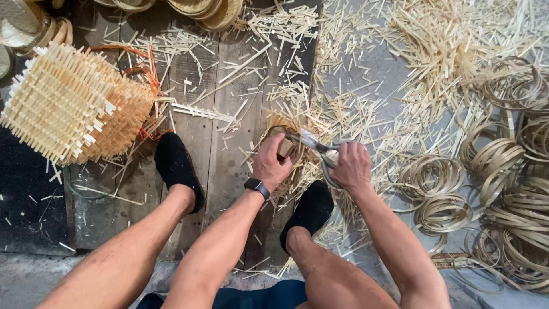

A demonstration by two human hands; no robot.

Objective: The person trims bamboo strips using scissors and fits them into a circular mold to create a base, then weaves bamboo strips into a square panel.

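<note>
Nearest the camera, the person's bare knees and forearms reach away over a plank floor (200,143), feet in black slippers (177,169) set apart on the boards. The left forearm, with a dark wristwatch (257,187), runs up to the left hand (271,163), whose fingers are curled tight around a small bamboo basket (283,143) just beyond the knuckles; the thumb presses on its rim. The right hand (350,166) is clenched around the handles of metal shears (320,149), fingers wrapped through the loops. The shears lie nearly level, long axis running left to right, blades pointing left and slightly far, tips at the basket's rim between the two hands. Right of the hands lie many coiled bamboo hoops (492,183). Farther off, cut bamboo slivers (366,68) litter the floor, and a large woven basket frame (71,106) with bristling ends sits at far left.
</note>
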